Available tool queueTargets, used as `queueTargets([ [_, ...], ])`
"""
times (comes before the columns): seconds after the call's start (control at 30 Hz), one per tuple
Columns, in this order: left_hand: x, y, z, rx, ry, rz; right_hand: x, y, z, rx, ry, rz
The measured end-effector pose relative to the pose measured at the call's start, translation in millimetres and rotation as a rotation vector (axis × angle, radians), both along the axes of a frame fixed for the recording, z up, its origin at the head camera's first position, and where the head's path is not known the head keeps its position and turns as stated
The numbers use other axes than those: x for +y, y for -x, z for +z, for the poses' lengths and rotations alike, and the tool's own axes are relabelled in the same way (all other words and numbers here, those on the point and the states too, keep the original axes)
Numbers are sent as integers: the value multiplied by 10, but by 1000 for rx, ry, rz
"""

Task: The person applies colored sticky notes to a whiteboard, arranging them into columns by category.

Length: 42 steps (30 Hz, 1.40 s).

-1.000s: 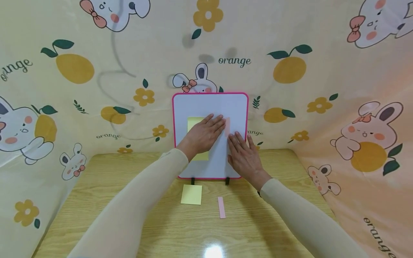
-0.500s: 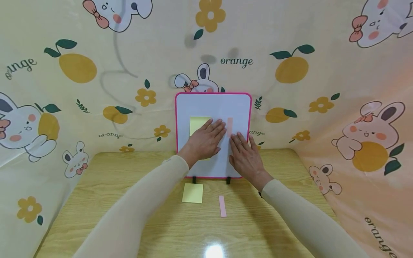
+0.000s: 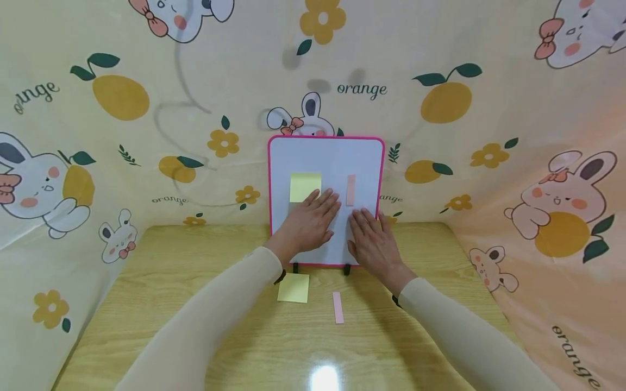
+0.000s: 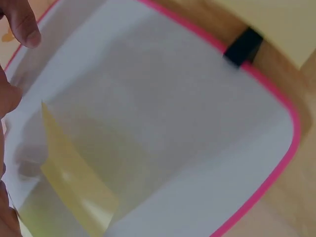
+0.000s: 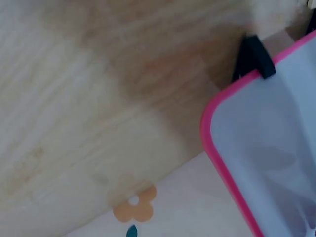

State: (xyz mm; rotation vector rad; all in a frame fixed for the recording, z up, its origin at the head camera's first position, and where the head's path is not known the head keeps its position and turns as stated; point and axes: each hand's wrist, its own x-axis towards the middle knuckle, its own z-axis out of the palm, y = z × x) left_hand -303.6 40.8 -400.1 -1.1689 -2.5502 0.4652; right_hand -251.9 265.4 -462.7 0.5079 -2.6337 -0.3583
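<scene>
A white board (image 3: pixel 327 155) with a pink rim stands upright on black feet (image 3: pixel 346 270). A yellow sticky note (image 3: pixel 304 184) is on its left half; in the left wrist view the note's lower part (image 4: pixel 79 190) juts out from the surface. On the right half sits a narrow pink sticky strip (image 3: pixel 350 190). My left hand (image 3: pixel 310 222), fingers straight, lies in front of the board, its fingertips overlapping the note's lower right corner. Straight-fingered too, my right hand (image 3: pixel 375 241) is at the board's lower right, fingertips just below the pink strip.
On the wooden table (image 3: pixel 254 347), a second yellow sticky note (image 3: pixel 293 289) lies in front of the board's left foot, and another pink strip (image 3: pixel 338 308) lies to its right. Patterned cloth (image 3: pixel 440 43) with rabbits and oranges hangs behind and along the sides.
My left hand has shifted down and a little left across the board, uncovering more of the yellow note and the pink strip. The right hand has dropped slightly. The head view has shifted slightly.
</scene>
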Motion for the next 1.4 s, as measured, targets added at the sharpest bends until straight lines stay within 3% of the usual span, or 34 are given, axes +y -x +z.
queueTargets([
  [0.2, -99, -211, -128, -39, -56, -35, -36, -146, -125, 24, 77, 43],
  [0.43, -199, -414, -388, -113, -127, -50, -70, -390, -297, -4, 153, 90],
  [0.7, -271, -747, -700, -265, -210, -31, -93, -715, -507, -66, 205, 145],
  [1.0, -342, -1036, -1079, -417, -229, -13, -119, -992, -677, -178, 245, 188],
  [1.23, -411, -1150, -1255, -521, -217, -34, -131, -1136, -732, -242, 249, 232],
  [1.4, -418, -1136, -1314, -516, -168, -94, -132, -1184, -772, -226, 209, 265],
])
